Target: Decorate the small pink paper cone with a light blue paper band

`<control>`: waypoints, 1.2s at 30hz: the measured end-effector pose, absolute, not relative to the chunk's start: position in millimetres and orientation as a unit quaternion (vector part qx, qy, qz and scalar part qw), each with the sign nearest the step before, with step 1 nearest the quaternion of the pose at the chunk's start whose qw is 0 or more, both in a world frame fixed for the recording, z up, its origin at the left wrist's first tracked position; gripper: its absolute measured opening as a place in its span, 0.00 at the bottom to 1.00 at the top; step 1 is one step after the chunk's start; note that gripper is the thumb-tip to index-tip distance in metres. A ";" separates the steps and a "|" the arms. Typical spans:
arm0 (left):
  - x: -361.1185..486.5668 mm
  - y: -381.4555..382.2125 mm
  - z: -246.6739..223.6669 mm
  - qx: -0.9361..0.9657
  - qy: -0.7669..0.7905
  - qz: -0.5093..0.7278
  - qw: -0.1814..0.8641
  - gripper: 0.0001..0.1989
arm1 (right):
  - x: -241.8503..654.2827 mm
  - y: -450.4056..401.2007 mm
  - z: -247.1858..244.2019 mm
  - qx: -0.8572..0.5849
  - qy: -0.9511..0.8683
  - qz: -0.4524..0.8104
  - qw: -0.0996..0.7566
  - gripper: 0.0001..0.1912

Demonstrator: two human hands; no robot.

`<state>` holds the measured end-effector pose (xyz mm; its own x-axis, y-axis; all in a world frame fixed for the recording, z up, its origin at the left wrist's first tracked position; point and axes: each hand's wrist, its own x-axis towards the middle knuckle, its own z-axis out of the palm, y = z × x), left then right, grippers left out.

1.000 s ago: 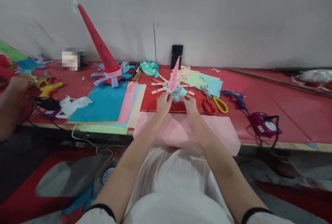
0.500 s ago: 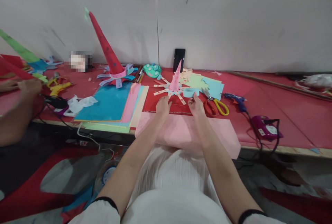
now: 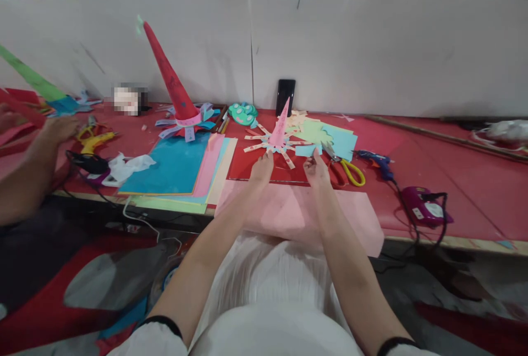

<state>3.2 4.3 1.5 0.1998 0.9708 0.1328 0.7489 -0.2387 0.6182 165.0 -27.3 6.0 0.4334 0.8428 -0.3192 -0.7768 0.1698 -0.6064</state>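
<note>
In the head view, a small pink paper cone hat (image 3: 279,131) stands on a red sheet (image 3: 247,166), with patterned paper strips spread around its pale blue base. My left hand (image 3: 262,168) is at the front of that base, its fingertips pinched together on the hat's near edge. Between the thumb and fingers of my right hand (image 3: 317,169) is a light blue paper strip (image 3: 306,151), to the right of the hat. Scissors (image 3: 345,166) with red and yellow handles lie just beyond my right hand, partly covered by it.
A tall red cone hat (image 3: 171,75) and stacked coloured sheets (image 3: 165,166) are to the left. A phone (image 3: 285,94) leans at the back. A blue glue gun (image 3: 377,162) with a cord and a purple box (image 3: 424,206) lie right. A co-worker's arm (image 3: 33,163) is far left.
The light blue strip has gone from a curled loop to lying flatter, and my right hand has shifted slightly right. My left fingers have closed in at the hat's base.
</note>
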 end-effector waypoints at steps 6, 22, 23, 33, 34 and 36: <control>-8.3 14.8 8.3 0.775 0.546 0.248 0.202 0.15 | 165.9 -28.7 7.2 -0.382 -0.022 0.502 0.776 0.14; -20.5 0.5 28.4 0.767 0.541 0.313 0.146 0.13 | 175.4 -32.6 16.4 -0.322 -0.132 0.499 0.793 0.14; -20.5 -0.3 29.5 0.774 0.537 0.304 0.142 0.12 | 175.3 -32.5 16.5 -0.317 -0.129 0.501 0.795 0.13; -7.8 -26.6 29.0 0.826 0.504 0.209 0.138 0.12 | 175.2 -33.8 20.4 -0.322 -0.112 0.501 0.795 0.12; -8.5 -30.4 27.8 0.838 0.498 0.191 0.113 0.14 | 175.6 -33.6 19.9 -0.322 -0.113 0.501 0.795 0.12; -11.6 -39.2 27.0 0.854 0.492 0.154 0.070 0.19 | 175.9 -32.8 18.0 -0.316 -0.125 0.504 0.794 0.13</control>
<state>-11.6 -39.2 27.0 0.4681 0.8621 0.1941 0.8188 -0.5058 0.2716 175.9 -32.8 18.0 0.4615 0.8789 -0.1205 -0.7211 0.2926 -0.6280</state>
